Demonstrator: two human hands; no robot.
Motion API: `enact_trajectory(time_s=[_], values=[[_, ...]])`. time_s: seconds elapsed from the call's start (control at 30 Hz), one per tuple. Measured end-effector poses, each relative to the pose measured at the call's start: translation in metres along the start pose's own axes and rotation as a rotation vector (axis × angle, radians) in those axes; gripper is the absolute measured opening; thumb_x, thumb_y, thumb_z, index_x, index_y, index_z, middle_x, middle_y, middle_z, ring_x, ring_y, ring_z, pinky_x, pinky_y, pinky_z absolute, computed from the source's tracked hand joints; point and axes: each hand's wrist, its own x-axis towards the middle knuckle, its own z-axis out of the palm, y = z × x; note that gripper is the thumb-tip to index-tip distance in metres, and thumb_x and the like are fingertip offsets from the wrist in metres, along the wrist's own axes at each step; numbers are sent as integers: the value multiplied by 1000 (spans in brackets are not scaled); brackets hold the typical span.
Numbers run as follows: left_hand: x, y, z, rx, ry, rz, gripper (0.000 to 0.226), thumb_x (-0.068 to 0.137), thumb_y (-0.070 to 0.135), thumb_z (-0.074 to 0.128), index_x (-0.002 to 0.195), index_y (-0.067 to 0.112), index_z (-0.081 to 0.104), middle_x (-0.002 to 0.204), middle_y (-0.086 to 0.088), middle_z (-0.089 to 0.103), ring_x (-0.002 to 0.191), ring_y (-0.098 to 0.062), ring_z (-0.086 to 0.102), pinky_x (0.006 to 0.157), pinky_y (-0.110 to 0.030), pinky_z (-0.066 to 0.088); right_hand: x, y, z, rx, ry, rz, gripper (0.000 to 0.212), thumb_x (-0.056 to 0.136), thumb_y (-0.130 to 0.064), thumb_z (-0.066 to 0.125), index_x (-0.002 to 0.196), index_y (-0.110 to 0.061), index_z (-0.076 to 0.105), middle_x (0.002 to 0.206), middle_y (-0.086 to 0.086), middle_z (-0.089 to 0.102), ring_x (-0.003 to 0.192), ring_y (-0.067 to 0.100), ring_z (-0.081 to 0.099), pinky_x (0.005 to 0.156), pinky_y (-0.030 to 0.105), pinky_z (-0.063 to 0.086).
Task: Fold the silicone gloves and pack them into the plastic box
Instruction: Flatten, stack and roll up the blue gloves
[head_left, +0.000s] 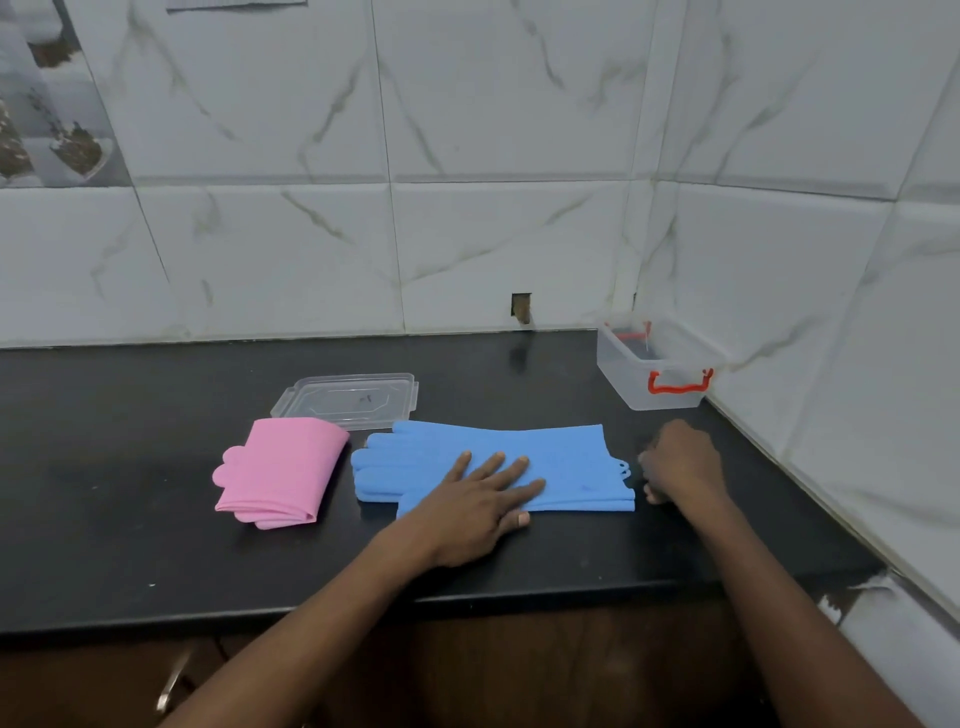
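Note:
Blue silicone gloves (571, 457) lie flat and stacked on the black counter (130, 519), fingers pointing left, cuffs right. My left hand (478, 499) presses flat on their middle, fingers spread. My right hand (680, 462) is curled just right of the cuff edge, its fingertips at the cuff; whether it grips the cuff I cannot tell. Pink gloves (283, 470) lie folded to the left. The clear plastic box (652, 366) with red handles stands open in the back right corner. Its clear lid (348, 400) lies flat behind the gloves.
White marble-pattern tiled walls close off the back and the right side. The counter's front edge runs just below my forearms, with wooden cabinet fronts (571, 670) underneath. A small dark hole (521, 306) is in the back wall.

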Motion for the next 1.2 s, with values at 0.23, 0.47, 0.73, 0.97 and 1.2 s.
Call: enact_trajectory(time_s=[0.23,0.47,0.73,0.97,1.2], values=[[4,5,-5,-420,217,-67,35,99,32,54,132,21,61,150,6,47,145,-10,31,119,-29,16,-15,-6,-5,103,-123,-96,18,87,-25,69,80,-8,69,70,11,72,56,25,70,68,43,62],[3,-2,-6,-498,322,-101,17,87,22,71,101,14,73,129,3,66,127,-10,55,106,-23,39,-40,-2,-17,-138,-304,-428,12,80,-16,76,86,-23,69,86,-9,57,78,5,55,64,18,39],[1,2,-9,-386,298,-44,17,89,39,64,95,23,60,109,8,62,99,-11,59,91,-33,50,-42,-4,-8,-234,-256,-403,10,83,-16,72,76,-20,66,87,-8,53,82,10,53,70,23,38],[13,18,-7,-237,340,-61,24,93,33,56,113,23,67,110,3,57,106,-18,53,83,-34,48,-49,-15,6,-263,-23,-66,43,87,-59,55,87,-16,50,75,-1,52,63,11,51,47,25,32],[7,22,6,-264,341,-52,21,96,31,48,113,28,60,118,2,51,110,-17,49,110,-44,34,-49,-20,13,-154,-102,44,54,87,-56,59,120,-13,52,109,7,60,82,17,48,65,30,38]])
